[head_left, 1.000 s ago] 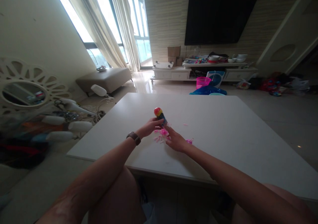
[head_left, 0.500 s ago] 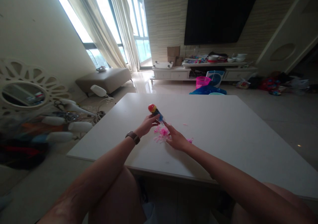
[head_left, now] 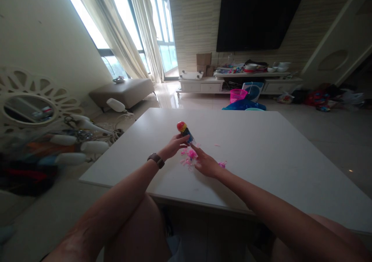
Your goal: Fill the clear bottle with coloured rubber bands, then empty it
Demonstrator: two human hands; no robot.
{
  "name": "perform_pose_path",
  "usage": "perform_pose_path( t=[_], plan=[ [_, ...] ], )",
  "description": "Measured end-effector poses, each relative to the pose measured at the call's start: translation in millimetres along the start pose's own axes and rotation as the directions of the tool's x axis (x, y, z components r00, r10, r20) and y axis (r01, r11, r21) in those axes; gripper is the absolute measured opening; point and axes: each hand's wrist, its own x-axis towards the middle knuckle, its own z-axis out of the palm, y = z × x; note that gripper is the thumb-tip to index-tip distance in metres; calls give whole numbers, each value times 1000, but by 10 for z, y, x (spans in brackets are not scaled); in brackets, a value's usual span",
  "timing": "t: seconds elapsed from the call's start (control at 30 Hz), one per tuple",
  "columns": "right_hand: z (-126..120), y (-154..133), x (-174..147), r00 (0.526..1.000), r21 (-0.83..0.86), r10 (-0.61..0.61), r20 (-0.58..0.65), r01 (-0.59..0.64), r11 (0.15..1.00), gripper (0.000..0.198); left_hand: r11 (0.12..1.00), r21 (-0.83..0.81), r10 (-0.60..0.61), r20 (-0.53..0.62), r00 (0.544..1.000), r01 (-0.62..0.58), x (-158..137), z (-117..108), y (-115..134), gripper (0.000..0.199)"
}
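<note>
My left hand (head_left: 177, 145) is wrapped round a small tube-shaped container (head_left: 186, 133) with a rounded red top, a yellow band, a dark and blue middle and a clear lower end. The container is tilted, its red end pointing away and to the left. My right hand (head_left: 205, 162) is beside its clear end, index finger stretched out to it and thumb apart below. Whether that fingertip touches the container I cannot tell. Under and between my hands lies a loose cluster of small pink pieces (head_left: 191, 154). More pink-purple pieces (head_left: 222, 164) show just beyond my right wrist.
The white table (head_left: 261, 153) spreads before me, with one small pink piece (head_left: 216, 145) farther right. Past its far edge are a pink basket (head_left: 237, 95) and a blue plastic bag (head_left: 245, 105). A lamp with white shades (head_left: 94, 147) stands close to the left edge.
The container and my left hand have shifted slightly to the right, and the container looks a little more upright. My right hand stays almost in place.
</note>
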Motion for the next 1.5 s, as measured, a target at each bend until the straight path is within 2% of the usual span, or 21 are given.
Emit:
perform_pose_path(
  t=[0.13, 0.23, 0.33, 0.43, 0.53, 0.7, 0.93, 1.13, 1.27, 1.4, 1.5],
  plan=[
    [-52, -61, -11, 998, -13, 41, -37, -42, 999, 98, 998, -30, 45, -75, 996, -48, 27, -40, 18, 45],
    [-50, -65, -2, 998, -1, 8, -67, -8, 1000, 101, 999, -39, 32, -65, 997, -34, 16, -19, 21, 47],
    [-18, -43, 17, 996, -6, -20, -90, 20, 1000, 104, 998, -49, -29, 25, 999, 30, -18, 33, 13, 49],
    [16, -26, 31, 996, -12, -5, -93, 4, 1000, 102, 991, -35, -123, 163, 979, 131, -50, 87, -4, 49],
    [26, -22, 35, 998, 3, 18, -63, -18, 1000, 101, 991, -16, -129, 199, 972, 135, -60, 110, -21, 47],
    [10, -19, 41, 1000, 16, 9, -30, -9, 1000, 95, 998, 26, -63, 145, 987, 60, -68, 92, -8, 45],
    [-31, -27, 31, 1000, 24, 5, -15, -4, 1000, 100, 999, 31, -15, 76, 997, 13, -47, 84, -1, 46],
    [-40, -47, 15, 1000, -12, 0, -12, 0, 1000, 99, 995, -77, 54, -92, 994, -61, 29, -20, -3, 47],
    [-39, -43, 3, 999, -21, 27, -35, -27, 999, 93, 995, -69, 64, -147, 987, -74, 39, -70, 18, 50],
    [-48, -34, -1, 997, -46, 18, -69, -21, 999, 93, 996, -60, 51, -159, 986, -61, 34, -53, 30, 50],
    [-54, -50, 9, 998, -69, 3, -69, -8, 998, 97, 999, -47, 12, -86, 996, -16, 5, -10, 34, 48]
  ],
)
